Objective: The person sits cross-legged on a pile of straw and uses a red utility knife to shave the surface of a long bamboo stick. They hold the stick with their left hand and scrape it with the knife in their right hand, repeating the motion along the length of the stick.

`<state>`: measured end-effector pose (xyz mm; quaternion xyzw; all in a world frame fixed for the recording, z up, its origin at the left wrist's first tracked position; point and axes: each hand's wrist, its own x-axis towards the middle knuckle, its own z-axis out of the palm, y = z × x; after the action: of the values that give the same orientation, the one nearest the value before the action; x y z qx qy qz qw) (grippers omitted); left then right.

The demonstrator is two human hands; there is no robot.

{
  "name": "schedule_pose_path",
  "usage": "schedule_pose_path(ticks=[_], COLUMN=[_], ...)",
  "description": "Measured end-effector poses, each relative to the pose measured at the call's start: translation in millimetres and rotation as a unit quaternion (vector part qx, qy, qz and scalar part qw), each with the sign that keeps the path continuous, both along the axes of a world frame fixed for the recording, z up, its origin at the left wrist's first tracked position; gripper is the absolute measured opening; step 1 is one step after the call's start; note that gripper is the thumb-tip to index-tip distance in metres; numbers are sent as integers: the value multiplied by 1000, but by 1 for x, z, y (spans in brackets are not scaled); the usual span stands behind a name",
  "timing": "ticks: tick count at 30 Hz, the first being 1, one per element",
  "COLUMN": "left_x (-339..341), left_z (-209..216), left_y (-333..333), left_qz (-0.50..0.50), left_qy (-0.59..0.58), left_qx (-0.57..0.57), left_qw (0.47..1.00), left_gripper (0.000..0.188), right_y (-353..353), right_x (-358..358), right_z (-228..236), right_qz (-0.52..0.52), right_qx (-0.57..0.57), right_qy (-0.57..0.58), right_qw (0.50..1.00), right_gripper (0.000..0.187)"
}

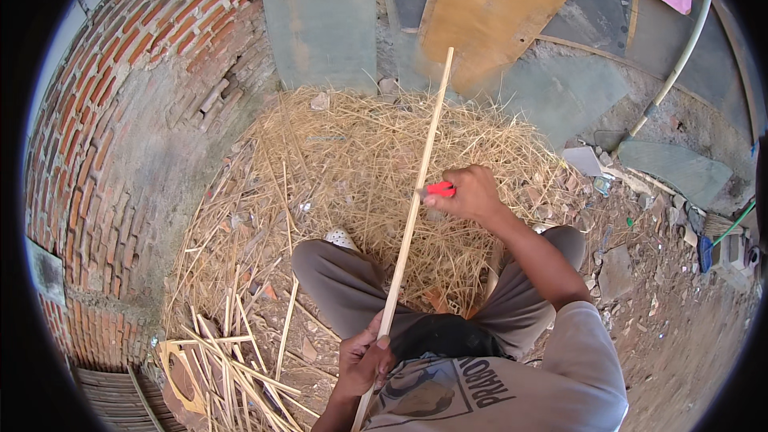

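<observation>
1. Pale wooden strip [405, 256] is held slantwise btwn the knees [332, 276], lower end beside grey shirt [580, 376], upper end nr brown board [496, 16] in view.
2. Strip's lower part is gripped by L hand [362, 358], fingers wrapped round it.
3. Red-handled cutting tool [442, 189] is held in R hand [474, 194], fingers closed on handle; its tip is set at strip's mid-part.
4. Straw-like shavings [336, 152] are heaped on ground below.
5. Other thin sticks [232, 368] are piled lower L, nr brick wall [84, 208].
</observation>
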<state>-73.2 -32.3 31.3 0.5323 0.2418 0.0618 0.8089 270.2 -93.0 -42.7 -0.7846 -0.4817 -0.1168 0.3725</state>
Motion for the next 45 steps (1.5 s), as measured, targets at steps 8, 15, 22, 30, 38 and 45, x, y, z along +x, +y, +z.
schedule_pose_path(ticks=[8,15,22,30,38,45], left_x=[-16,-24,-27,19,38,42], left_z=[-9,4,9,-14,-7,-2], left_y=[-8,-10,-10,7,11,1], left_qz=[-66,-119,-148,-24,-6,2], left_qy=[-32,17,54,-44,-22,20], left_qx=[-67,-82,-15,-27,-14,34], left_qw=[995,989,987,998,1000,999], left_gripper=[46,47,46,47,47,44], right_y=[-25,-59,-116,-44,-14,-15], right_x=[88,188,241,62,-59,-14], right_z=[8,-24,-64,25,28,11], right_qz=[-207,-349,-461,-88,123,10], right_qx=[-45,9,15,-23,9,-18], right_qy=[148,197,262,239,-64,-35], right_qw=[966,916,847,967,990,999], right_gripper=[74,80,87,78,70,71])
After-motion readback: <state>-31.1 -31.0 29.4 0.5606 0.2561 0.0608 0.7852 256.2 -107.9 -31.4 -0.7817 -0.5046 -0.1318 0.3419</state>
